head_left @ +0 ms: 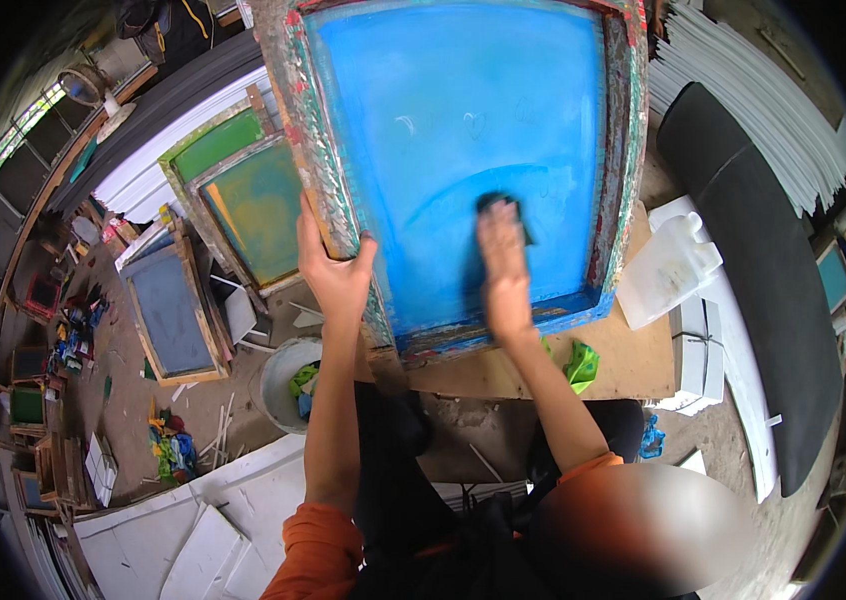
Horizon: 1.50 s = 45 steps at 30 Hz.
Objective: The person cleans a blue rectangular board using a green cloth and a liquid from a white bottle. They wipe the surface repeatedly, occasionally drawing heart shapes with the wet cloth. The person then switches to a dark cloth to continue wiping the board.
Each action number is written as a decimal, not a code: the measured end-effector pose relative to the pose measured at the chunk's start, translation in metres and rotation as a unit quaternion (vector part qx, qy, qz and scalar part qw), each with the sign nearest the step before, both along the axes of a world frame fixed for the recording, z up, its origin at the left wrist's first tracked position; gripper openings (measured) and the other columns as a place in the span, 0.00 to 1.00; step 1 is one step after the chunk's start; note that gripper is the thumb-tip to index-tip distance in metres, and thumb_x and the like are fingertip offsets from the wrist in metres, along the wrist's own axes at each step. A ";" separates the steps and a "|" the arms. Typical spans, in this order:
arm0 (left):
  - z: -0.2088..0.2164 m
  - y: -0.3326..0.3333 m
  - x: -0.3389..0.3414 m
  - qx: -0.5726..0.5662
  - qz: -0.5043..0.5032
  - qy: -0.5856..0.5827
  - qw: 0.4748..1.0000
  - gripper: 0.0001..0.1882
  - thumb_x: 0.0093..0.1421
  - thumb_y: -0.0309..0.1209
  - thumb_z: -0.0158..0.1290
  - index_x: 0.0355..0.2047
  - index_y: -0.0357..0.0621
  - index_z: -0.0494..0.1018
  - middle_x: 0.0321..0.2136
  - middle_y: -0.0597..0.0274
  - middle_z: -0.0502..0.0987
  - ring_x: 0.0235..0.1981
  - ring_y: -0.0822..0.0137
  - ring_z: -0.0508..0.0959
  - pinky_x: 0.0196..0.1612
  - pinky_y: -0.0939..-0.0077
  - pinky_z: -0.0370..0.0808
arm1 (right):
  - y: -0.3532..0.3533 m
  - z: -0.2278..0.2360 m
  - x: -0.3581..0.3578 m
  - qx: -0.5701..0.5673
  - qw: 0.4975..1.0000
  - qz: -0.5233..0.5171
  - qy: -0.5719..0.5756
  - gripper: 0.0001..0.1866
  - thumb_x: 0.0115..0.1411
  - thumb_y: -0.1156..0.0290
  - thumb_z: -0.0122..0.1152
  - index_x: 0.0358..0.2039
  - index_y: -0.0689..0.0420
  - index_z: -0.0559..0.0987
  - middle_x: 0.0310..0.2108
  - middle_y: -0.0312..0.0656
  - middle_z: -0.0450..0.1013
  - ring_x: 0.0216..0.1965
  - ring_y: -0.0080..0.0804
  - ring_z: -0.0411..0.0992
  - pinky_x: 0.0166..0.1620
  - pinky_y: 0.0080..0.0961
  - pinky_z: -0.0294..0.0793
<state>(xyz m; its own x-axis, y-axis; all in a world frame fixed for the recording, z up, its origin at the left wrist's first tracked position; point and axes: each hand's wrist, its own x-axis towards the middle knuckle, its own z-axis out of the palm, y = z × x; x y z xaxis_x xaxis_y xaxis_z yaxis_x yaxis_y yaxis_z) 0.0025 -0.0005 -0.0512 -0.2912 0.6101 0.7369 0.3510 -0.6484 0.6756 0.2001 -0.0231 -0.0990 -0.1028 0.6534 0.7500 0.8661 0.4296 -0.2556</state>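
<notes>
A wooden screen-printing frame (321,165), paint-stained and worn, stands tilted in front of me, its mesh (443,110) coated bright blue. My left hand (336,272) is wrapped round the frame's left side, with the thumb on the front edge. Against the lower middle of the mesh, my right hand (505,260) presses a dark cloth (496,200), its exact shape smeared by motion. A darker blue curved streak arches above this hand. Under the frame's lower end lies a brown board (633,375).
A translucent plastic jug (670,268) and a tied white stack (697,350) stand at the right, beside a long black sheet (758,270). To the left are a bucket (283,385), a grey-mesh screen (175,310) and a green-yellow screen (255,210). A green plastic bag (581,366) lies on the board.
</notes>
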 end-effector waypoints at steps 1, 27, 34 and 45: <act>0.001 0.001 0.002 0.013 0.005 0.012 1.000 0.40 0.41 0.20 0.55 0.58 0.30 0.56 0.43 0.49 0.69 0.42 0.58 0.72 0.45 0.69 0.69 | -0.003 -0.013 -0.007 0.007 0.997 0.083 0.004 0.31 0.48 0.89 0.44 0.57 0.65 0.62 0.62 0.51 0.52 0.64 0.45 0.48 0.64 0.41 0.50; -0.002 0.007 -0.002 0.047 0.045 0.065 0.996 0.40 0.40 0.21 0.55 0.57 0.29 0.57 0.43 0.48 0.70 0.42 0.58 0.73 0.45 0.69 0.70 | 0.009 0.017 -0.051 0.015 0.982 0.189 -0.020 0.32 0.48 0.87 0.46 0.58 0.61 0.63 0.61 0.47 0.55 0.63 0.44 0.52 0.63 0.40 0.53; 0.001 0.000 0.000 0.032 0.037 0.048 0.998 0.39 0.41 0.20 0.54 0.57 0.29 0.57 0.41 0.52 0.70 0.37 0.63 0.73 0.38 0.72 0.72 | 0.010 0.001 0.025 0.033 0.999 -0.006 0.043 0.34 0.46 0.88 0.44 0.58 0.62 0.62 0.61 0.54 0.54 0.63 0.48 0.52 0.64 0.40 0.51; 0.004 -0.006 0.000 0.039 0.057 0.073 0.995 0.38 0.43 0.18 0.54 0.58 0.30 0.56 0.44 0.51 0.68 0.42 0.62 0.72 0.44 0.71 0.70 | 0.022 0.019 0.003 0.082 0.990 0.100 0.060 0.33 0.44 0.88 0.46 0.55 0.61 0.66 0.57 0.51 0.61 0.59 0.47 0.58 0.62 0.39 0.55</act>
